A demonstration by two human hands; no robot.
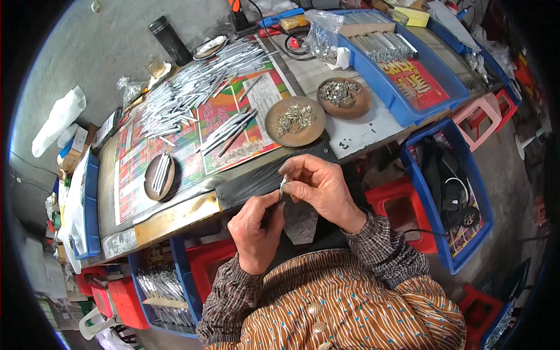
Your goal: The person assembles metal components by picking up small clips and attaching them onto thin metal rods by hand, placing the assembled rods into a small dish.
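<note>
While your left hand (256,230) and right hand (315,185) pinch the small silvery piece (283,185), hold it steady and keep its end visible.

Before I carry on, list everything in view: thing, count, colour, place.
Workbench: one, grey top, ahead
Printed sheet: at least one, mostly red and green, on workbench
Loose rods: many, silver-grey, on sheet
Oval bowl: one, brown, workbench's left, holding rods
Near round bowl: one, brown, centre, holding brass-coloured bits
Far round bowl: one, brown, right of it, holding grey bits
Large tray: one, blue, workbench's right
Cylinder: one, black, workbench's back
Crate: one, blue, below right
Stools: several, red or pink, below
Metal piece: one, silver, picture centre
Rim clutter: too small to count
Left hand: one, bare, at metal piece
Right hand: one, bare, pinching metal piece
</note>
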